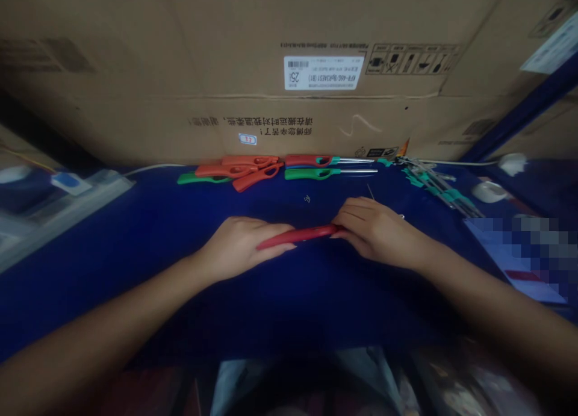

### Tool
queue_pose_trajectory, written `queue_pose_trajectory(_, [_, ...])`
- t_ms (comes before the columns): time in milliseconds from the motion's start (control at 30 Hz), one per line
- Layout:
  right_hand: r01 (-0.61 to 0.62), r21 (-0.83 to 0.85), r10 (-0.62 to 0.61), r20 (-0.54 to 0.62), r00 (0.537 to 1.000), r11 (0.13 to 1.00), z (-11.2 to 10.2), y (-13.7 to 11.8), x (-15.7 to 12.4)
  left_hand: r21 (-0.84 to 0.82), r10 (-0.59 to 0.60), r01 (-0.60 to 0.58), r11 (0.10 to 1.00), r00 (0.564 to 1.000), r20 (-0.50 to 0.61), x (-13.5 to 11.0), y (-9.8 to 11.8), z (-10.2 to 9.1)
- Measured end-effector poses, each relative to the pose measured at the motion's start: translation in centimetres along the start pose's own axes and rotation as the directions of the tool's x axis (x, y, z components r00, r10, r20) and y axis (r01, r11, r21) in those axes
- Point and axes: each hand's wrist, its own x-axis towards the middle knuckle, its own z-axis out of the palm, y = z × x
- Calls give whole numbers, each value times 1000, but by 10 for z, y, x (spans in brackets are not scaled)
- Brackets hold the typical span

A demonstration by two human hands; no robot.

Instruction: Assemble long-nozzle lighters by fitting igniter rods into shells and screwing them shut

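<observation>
Both of my hands hold one long red lighter body [301, 235] just above the blue table [135, 235]. My left hand [239, 244] grips its left end with the fingers curled over it. Closed around the right end is my right hand [372, 226]. The piece lies nearly level between them, slightly raised to the right. Behind it, near the cardboard wall, lie several red, orange and green stick lighters [253, 170], two with metal tubes pointing right [356, 171].
A big cardboard box [289, 73] stands along the table's back. A pile of metal tubes with green ends [440, 187] lies at the right, beside a white round object [490, 191]. A clear plastic tray [54, 205] sits at the left.
</observation>
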Motion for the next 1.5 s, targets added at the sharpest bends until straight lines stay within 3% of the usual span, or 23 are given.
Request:
queue_pose_trajectory(267, [-3, -72, 0, -50, 999, 997, 9, -8, 3, 26, -50, 50, 998, 999, 2, 1, 9, 1])
queue_pose_trajectory(600, [-20, 174, 36, -93, 995, 985, 20, -8, 6, 36, -26, 25, 999, 1000, 9, -1, 13, 7])
queue_pose_trajectory(833, [-23, 24, 24, -80, 997, 999, 24, -17, 7, -27, -41, 43, 999, 998, 52, -3, 16, 13])
queue_pose_trajectory(967, [-13, 19, 14, -70, 997, 1000, 22, -17, 8, -19, -51, 53, 998, 995, 80, -4, 15, 13])
queue_pose_trajectory(1100, [-71, 13, 72, -77, 994, 997, 15, -8, 7, -11, -64, 65, 998, 994, 89, -2, 9, 7])
queue_pose_trajectory(1300, [-228, -146, 218, -82, 972, 963, 3, 20, -4, 48, -103, 102, 994, 994, 18, 0, -7, -7])
queue_pose_trajectory(1500, [-230, -228, 214, -92, 972, 946, -1, 44, -9, 63, -118, 116, 991, 993, 25, -1, -12, -4])
